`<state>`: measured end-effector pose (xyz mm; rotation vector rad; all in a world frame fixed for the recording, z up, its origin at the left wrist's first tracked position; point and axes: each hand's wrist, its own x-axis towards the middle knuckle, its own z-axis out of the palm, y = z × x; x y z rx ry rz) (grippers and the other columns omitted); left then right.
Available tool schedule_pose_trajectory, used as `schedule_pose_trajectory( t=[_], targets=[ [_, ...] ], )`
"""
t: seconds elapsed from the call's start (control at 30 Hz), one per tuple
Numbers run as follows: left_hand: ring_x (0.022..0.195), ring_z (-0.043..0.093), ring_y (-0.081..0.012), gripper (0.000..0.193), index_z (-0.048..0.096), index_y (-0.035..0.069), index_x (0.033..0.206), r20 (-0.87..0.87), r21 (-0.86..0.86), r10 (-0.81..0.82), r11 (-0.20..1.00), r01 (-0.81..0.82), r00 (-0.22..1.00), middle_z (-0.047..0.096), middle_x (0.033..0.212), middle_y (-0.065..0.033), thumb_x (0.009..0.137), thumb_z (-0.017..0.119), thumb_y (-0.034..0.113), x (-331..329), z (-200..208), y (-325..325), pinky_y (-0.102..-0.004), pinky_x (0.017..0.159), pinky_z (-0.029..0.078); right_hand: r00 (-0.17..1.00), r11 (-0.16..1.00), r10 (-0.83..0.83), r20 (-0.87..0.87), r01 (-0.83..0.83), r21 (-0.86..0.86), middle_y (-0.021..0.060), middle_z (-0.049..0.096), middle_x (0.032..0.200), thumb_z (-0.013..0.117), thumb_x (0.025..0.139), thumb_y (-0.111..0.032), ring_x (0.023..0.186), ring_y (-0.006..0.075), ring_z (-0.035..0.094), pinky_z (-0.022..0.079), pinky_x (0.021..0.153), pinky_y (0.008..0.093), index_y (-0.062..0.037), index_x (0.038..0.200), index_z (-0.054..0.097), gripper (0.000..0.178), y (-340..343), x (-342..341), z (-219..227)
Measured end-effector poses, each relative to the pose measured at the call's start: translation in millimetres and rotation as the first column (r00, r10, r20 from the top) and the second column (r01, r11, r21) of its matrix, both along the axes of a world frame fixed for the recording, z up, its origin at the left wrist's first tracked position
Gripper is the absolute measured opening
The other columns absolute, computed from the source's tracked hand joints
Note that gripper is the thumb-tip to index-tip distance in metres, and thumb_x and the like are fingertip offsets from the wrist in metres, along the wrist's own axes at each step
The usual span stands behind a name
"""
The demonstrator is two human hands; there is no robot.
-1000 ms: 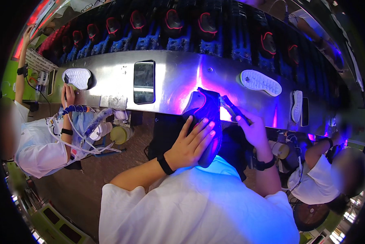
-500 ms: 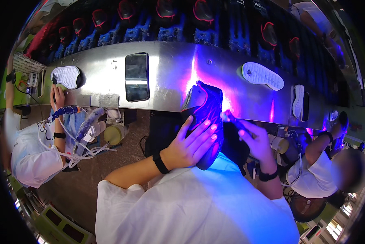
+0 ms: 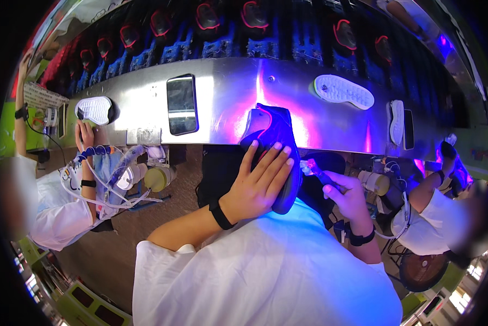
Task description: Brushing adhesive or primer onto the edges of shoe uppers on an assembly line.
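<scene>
A dark shoe upper [image 3: 279,122] with a red-lit edging line stands heel-up before me, leaning against the edge of the metal bench. My left hand [image 3: 257,187] lies across its side with the fingers spread, gripping it against my body. In my right hand [image 3: 352,198] is a small brush [image 3: 312,167] with a dark handle, held between thumb and fingers. Its pale, wet-looking bristles are beside the shoe's right edge; whether they touch it I cannot tell. Blue and purple light falls on both the shoe and my right hand.
On the metal bench [image 3: 222,122] lie a phone [image 3: 182,104] and a white sole [image 3: 344,92]. Another white sole [image 3: 396,122] rests farther right. Behind runs a conveyor carrying several dark shoes [image 3: 207,16]. Co-workers sit at left and right; one person's hand [image 3: 83,135] is near a white sole [image 3: 95,110].
My right hand with the brush has dropped a little lower along the shoe's right side. The shoe and my left hand stay together, with only a slight shift. Shoes on the conveyor sit farther left.
</scene>
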<state>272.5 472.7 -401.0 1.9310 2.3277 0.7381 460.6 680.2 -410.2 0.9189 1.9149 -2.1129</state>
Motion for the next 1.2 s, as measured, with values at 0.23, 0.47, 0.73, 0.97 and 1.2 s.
schedule_pose_trajectory(
  t=[0.23,0.47,0.73,0.97,1.2],
  targets=[
    [0.136,0.046,-0.0370,0.072,0.048,-0.006,0.137,0.069,-0.022,0.063,0.998,-0.062,0.996,0.050,0.142,-0.0235,0.076,0.070,0.025,12.8,18.6,29.6,-0.0658,0.115,0.021,0.994,0.998,-0.065,-0.089,0.065,0.001,-0.0012,0.064,0.083,0.070,0.093,-0.013,0.070,0.0074,0.058,0.049,0.067,0.0241,-0.0022,0.128,0.065,0.037,0.5,20.9,-0.3],
    [0.132,0.051,-0.0372,0.076,0.047,-0.007,0.136,0.001,-0.088,0.144,0.986,-0.143,0.990,0.053,0.138,-0.0229,0.072,0.075,0.022,21.4,30.1,62.2,-0.0649,0.115,0.021,0.977,0.977,-0.186,-0.104,0.173,-0.121,-0.0008,0.062,0.083,0.068,0.094,-0.011,0.073,0.0075,0.057,0.049,0.070,0.0242,0.0002,0.130,0.063,0.038,-6.3,47.6,4.0],
    [0.121,0.059,-0.0321,0.073,0.053,-0.007,0.127,-0.024,-0.084,0.195,0.977,-0.196,0.981,0.062,0.124,-0.0206,0.068,0.079,0.029,19.8,39.1,106.4,-0.0608,0.117,0.021,0.931,0.935,-0.356,-0.082,0.355,-0.031,0.0006,0.061,0.082,0.070,0.093,-0.011,0.074,0.0074,0.057,0.048,0.069,0.0238,0.0018,0.129,0.063,0.039,-16.5,54.5,28.5],
    [0.120,0.059,-0.0336,0.088,0.051,-0.008,0.130,0.052,-0.054,0.204,0.978,-0.201,0.978,0.062,0.121,-0.0221,0.061,0.084,0.037,6.3,39.2,126.3,-0.0608,0.117,0.020,0.966,0.781,-0.222,-0.131,0.256,0.569,0.0063,0.062,0.076,0.073,0.087,-0.007,0.067,0.0127,0.054,0.046,0.066,0.0264,-0.0044,0.123,0.068,0.036,13.4,32.6,59.6],
    [0.116,0.062,-0.0356,0.086,0.054,-0.006,0.128,0.173,0.051,0.176,0.981,-0.187,0.969,0.064,0.121,-0.0228,0.057,0.085,0.032,-28.5,37.0,133.8,-0.0595,0.116,0.024,0.994,0.728,-0.074,-0.086,0.113,0.676,0.0091,0.065,0.081,0.073,0.084,-0.003,0.068,0.0175,0.057,0.047,0.066,0.0278,-0.0050,0.121,0.068,0.038,43.9,-4.1,72.6]
  ],
)
